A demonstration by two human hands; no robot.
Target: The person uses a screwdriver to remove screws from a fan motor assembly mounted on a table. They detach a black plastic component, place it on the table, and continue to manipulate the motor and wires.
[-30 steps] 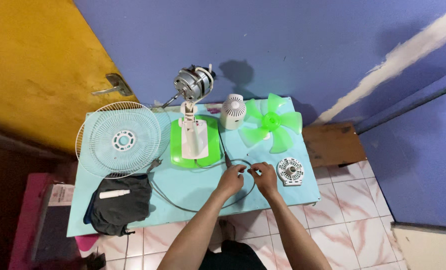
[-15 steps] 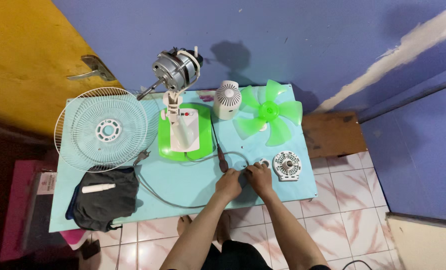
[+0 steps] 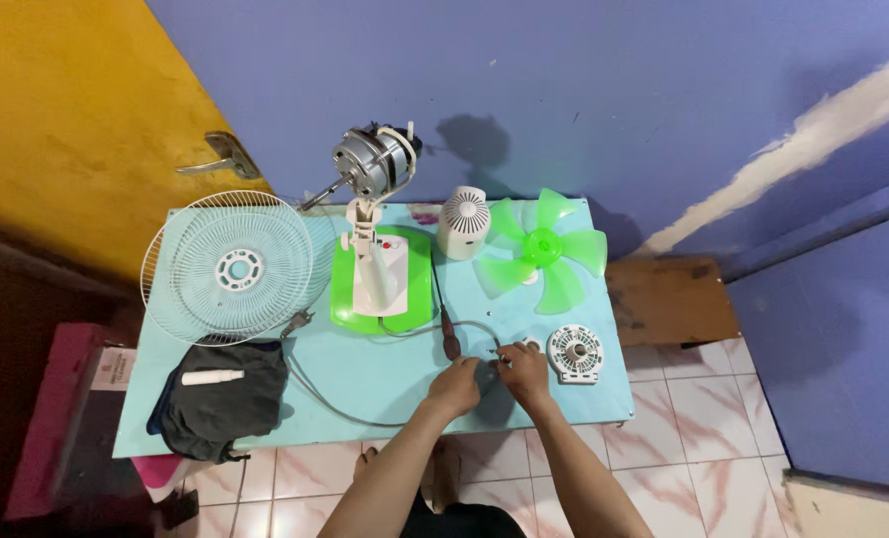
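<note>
Both hands meet at the table's (image 3: pixel 604 403) near edge: the left hand (image 3: pixel 456 384) and right hand (image 3: pixel 524 367) are closed on a grey cord (image 3: pixel 350 408), which trails left, nearer the left hand, beyond a screwdriver (image 3: pixel 448 334).

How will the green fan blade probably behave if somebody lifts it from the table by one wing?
The green fan blade looks like thin, see-through plastic, so it is probably light and may bend a little. It lies flat on the table, so it should not roll. Its smooth wings might slip from the fingers.
</note>
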